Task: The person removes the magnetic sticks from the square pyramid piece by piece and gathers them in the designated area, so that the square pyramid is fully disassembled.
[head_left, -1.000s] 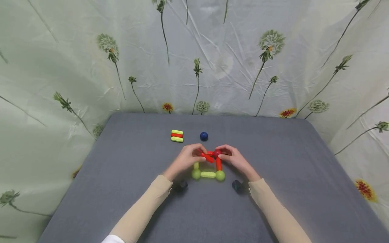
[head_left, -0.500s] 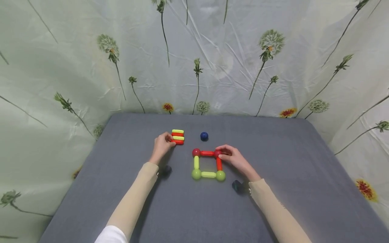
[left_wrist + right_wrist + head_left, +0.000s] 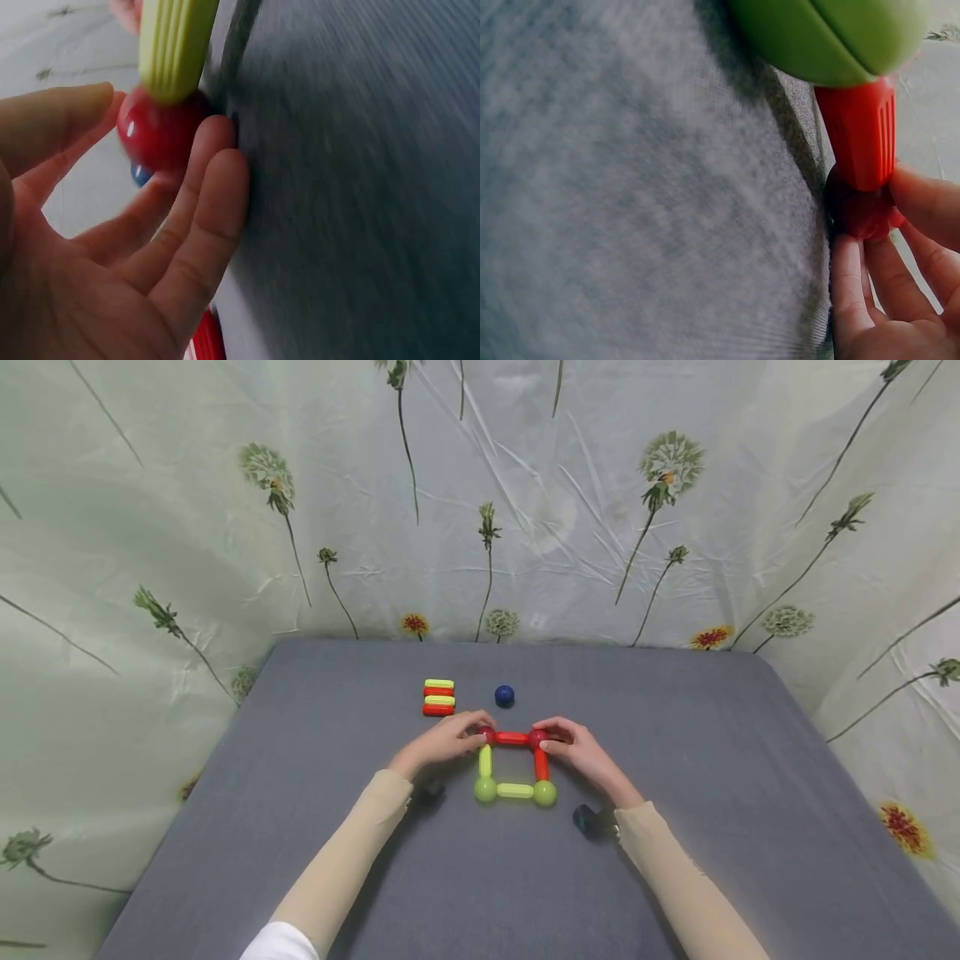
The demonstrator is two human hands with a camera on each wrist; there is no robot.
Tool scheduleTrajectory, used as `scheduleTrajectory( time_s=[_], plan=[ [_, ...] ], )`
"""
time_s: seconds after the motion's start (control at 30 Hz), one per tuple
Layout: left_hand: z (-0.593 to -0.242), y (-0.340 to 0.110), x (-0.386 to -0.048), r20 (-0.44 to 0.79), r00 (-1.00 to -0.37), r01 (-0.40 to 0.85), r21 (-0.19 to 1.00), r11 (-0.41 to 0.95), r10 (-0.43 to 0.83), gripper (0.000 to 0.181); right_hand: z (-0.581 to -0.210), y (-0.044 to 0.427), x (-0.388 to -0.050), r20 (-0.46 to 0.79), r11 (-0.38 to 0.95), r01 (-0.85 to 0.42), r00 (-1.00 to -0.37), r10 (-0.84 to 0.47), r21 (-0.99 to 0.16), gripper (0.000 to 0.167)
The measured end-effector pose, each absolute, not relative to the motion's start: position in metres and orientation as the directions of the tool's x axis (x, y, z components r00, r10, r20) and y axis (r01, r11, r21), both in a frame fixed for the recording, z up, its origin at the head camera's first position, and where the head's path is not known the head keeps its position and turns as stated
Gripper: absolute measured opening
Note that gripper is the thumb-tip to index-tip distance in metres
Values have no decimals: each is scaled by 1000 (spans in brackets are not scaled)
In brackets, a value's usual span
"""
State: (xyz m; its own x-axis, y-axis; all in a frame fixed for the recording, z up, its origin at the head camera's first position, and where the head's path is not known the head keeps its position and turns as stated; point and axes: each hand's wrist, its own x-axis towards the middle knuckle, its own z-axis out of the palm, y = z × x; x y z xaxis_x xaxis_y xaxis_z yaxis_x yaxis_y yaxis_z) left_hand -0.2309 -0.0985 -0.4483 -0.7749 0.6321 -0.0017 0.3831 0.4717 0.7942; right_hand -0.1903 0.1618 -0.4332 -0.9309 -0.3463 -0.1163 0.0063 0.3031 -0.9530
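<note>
A square of rods and balls lies on the grey table (image 3: pixel 517 877). Its back corners are a left red ball (image 3: pixel 161 135) and a right red ball (image 3: pixel 859 214). A left green ball (image 3: pixel 486 790) and a right green ball (image 3: pixel 544 793) form the front ones. Red rods make the back side (image 3: pixel 512 738) and right side; yellow-green rods make the left side (image 3: pixel 485 762) and front side (image 3: pixel 515 791). My left hand (image 3: pixel 446 740) grips the left red ball, thumb and fingers around it. With thumb and fingers, my right hand (image 3: pixel 576 752) holds the right red ball.
Behind my left hand, several red and yellow-green rods (image 3: pixel 439 690) lie side by side in a stack. A dark blue ball (image 3: pixel 505 696) sits behind the square. A flowered curtain (image 3: pixel 570 527) hangs beyond the table's far edge.
My left hand placed a red rod beside the other loose rods, then came back right to the left red ball. My right hand has stayed on its ball.
</note>
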Motion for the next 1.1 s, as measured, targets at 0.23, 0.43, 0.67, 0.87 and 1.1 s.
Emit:
scheduleTrajectory(
  time_s=[0.23,0.43,0.67,0.87,1.1],
  plan=[
    [-448,-83,-235,14,-777,472,675,567,630,16,-433,162,-189,-115,307,2,-929,-351,-952,34],
    [-445,-79,-235,51,-810,480,629,611,584,15,-432,163,-189,-103,295,-8,-929,-356,-955,35],
    [-443,-78,-246,114,-894,384,693,611,433,18,-430,163,-189,-112,312,-2,-931,-347,-950,35],
    [-446,-67,-272,151,-974,220,810,543,170,23,-432,163,-190,-116,319,0,-931,-345,-948,35],
    [-452,-58,-291,78,-992,121,821,557,101,24,-432,162,-191,-114,313,-1,-931,-347,-950,35]
  ],
)
